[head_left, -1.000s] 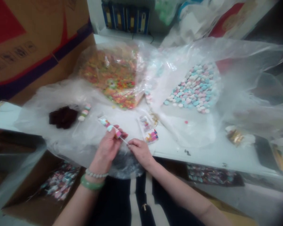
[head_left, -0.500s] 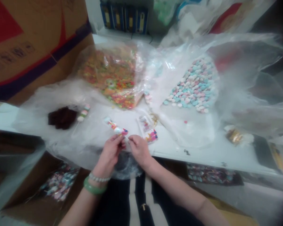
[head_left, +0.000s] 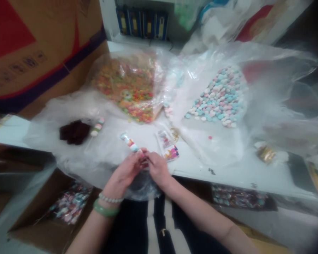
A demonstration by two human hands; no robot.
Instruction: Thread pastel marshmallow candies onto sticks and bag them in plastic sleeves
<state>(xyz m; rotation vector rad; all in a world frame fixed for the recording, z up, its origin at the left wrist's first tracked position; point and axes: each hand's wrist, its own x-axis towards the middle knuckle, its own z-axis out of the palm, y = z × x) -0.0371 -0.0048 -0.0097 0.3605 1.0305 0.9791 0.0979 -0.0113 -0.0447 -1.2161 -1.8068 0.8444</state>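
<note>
A slim candy stick in a clear printed wrapper points up and left from my fingers. My left hand is closed around its lower end. Against it, my right hand is closed in a pinch at the same end; the fingers hide what lies between them. Just beyond my right hand lie flat printed wrappers. Some gold ties are beside them. To the left, an unwrapped candy skewer rests on clear plastic, next to a dark brown pile.
Behind my hands sits a clear bag of orange and green candies. An open bag of pastel candies is at the right. A large carton stands at the left; below the table edge is a box of wrapped candies.
My hands have come closer together at the wrapper's lower end. My left fingers have slid over its printed bottom part. The view has shifted slightly.
</note>
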